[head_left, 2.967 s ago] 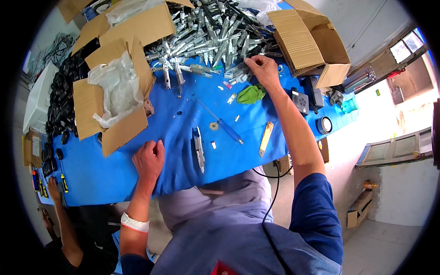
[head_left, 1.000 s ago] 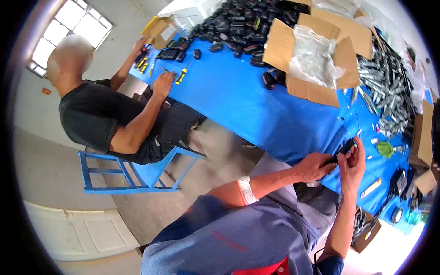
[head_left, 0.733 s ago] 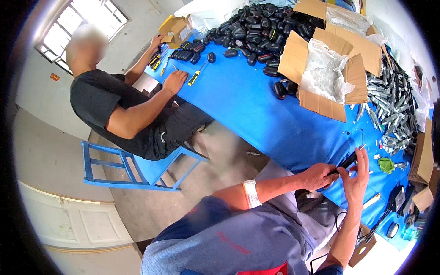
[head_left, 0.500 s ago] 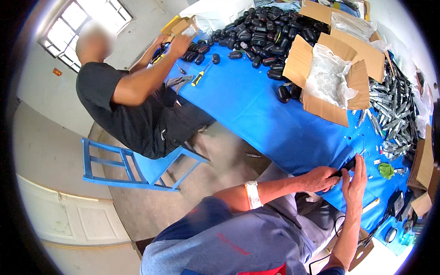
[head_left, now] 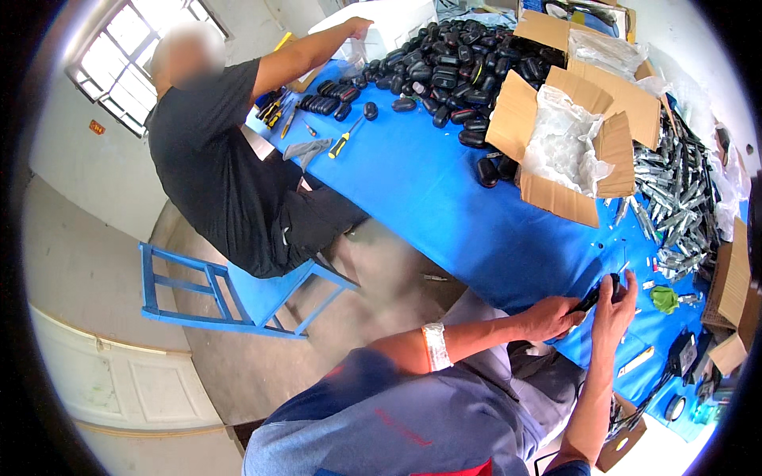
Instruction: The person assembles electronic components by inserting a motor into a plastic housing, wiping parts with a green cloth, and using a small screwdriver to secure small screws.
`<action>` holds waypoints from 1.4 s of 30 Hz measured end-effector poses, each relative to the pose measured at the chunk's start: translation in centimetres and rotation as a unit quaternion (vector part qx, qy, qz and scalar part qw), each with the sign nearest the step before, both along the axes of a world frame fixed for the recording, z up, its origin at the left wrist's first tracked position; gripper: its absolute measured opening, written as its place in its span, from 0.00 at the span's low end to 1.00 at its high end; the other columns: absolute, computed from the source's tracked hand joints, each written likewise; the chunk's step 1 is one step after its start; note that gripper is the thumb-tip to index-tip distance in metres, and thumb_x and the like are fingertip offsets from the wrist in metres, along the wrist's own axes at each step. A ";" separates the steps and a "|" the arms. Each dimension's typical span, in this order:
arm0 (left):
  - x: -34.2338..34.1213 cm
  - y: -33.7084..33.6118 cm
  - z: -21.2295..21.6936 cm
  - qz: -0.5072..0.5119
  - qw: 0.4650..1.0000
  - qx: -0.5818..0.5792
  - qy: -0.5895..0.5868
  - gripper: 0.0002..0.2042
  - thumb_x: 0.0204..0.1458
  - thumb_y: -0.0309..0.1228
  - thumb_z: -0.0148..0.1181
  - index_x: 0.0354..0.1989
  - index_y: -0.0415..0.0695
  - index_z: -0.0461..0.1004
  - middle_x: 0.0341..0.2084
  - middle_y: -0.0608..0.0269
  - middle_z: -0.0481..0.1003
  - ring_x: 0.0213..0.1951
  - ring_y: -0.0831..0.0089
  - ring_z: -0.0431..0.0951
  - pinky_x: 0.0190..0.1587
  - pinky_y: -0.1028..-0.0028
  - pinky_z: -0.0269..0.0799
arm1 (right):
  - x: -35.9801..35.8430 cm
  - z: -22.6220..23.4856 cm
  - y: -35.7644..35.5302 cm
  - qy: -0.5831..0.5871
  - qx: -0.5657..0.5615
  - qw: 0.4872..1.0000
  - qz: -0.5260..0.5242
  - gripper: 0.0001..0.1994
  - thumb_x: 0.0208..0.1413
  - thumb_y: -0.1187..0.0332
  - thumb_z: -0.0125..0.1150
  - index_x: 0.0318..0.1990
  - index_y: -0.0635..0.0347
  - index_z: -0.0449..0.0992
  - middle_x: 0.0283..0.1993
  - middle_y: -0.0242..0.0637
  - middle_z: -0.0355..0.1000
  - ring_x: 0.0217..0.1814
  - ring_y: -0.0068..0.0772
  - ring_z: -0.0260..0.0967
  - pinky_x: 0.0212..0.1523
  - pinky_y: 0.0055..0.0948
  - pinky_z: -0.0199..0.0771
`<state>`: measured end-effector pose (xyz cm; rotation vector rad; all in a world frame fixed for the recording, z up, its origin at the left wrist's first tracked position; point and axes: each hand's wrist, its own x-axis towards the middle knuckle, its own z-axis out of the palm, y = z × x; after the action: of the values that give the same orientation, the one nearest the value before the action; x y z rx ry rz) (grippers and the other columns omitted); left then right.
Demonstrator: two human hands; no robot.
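My left hand point(head_left: 553, 317) and my right hand point(head_left: 616, 309) meet at the near edge of the blue table point(head_left: 444, 198). Between them they hold a slim black tool-like part point(head_left: 601, 292), the left at its lower end, the right around its upper end. My left wrist wears a white band point(head_left: 436, 346). A heap of silver metal parts point(head_left: 675, 206) lies on the table just beyond my hands.
A person in a black shirt point(head_left: 214, 151) sits on a blue chair point(head_left: 214, 293) at the table's left end, one arm stretched toward a pile of black oval casings point(head_left: 444, 63). An open cardboard box with plastic lining point(head_left: 567, 143) stands mid-table. A yellow-handled screwdriver point(head_left: 344, 141) lies nearby.
My view swung left from the table top to the seated person. Both my hands came together on the black part. The other person raised an arm toward the black casings.
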<state>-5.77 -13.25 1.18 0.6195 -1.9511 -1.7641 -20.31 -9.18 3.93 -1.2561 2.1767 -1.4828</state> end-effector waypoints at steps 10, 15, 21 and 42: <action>-1.1 0.4 -1.9 0.035 0.994 -0.108 -0.001 0.19 0.62 0.45 0.46 0.28 0.40 0.64 0.13 0.56 0.68 0.17 0.58 0.71 0.23 0.61 0.64 | -1.5 0.9 -0.5 -0.275 0.010 0.959 0.072 0.16 0.64 0.58 0.50 0.35 0.63 0.71 0.26 0.38 0.73 0.23 0.24 0.68 0.26 0.23 0.68; -0.4 0.0 -0.9 -0.029 0.999 0.026 0.003 0.18 0.61 0.44 0.47 0.28 0.40 0.65 0.12 0.59 0.68 0.16 0.63 0.71 0.23 0.62 0.65 | -2.6 0.7 -1.1 -0.325 -0.050 0.938 0.112 0.17 0.64 0.56 0.48 0.32 0.62 0.70 0.26 0.38 0.73 0.26 0.25 0.69 0.27 0.23 0.67; 1.5 0.8 -1.5 -0.007 0.993 -0.120 -0.022 0.18 0.61 0.43 0.48 0.30 0.38 0.67 0.15 0.55 0.70 0.18 0.58 0.72 0.24 0.61 0.65 | -8.7 1.1 -2.2 -0.244 -0.212 0.941 -0.102 0.10 0.62 0.62 0.52 0.36 0.60 0.72 0.26 0.29 0.67 0.22 0.17 0.57 0.23 0.19 0.57; 1.6 -0.7 -0.9 0.035 0.996 0.077 0.005 0.13 0.63 0.37 0.48 0.29 0.41 0.65 0.16 0.71 0.64 0.17 0.86 0.61 0.18 0.81 0.56 | -14.9 11.6 10.2 0.345 -0.326 0.843 -0.253 0.06 0.61 0.75 0.52 0.43 0.68 0.67 0.34 0.33 0.67 0.31 0.20 0.62 0.34 0.19 0.65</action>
<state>-4.18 -13.92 0.28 0.7209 -1.7769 -1.8828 -35.23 0.97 15.49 -1.7109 2.7079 -2.4451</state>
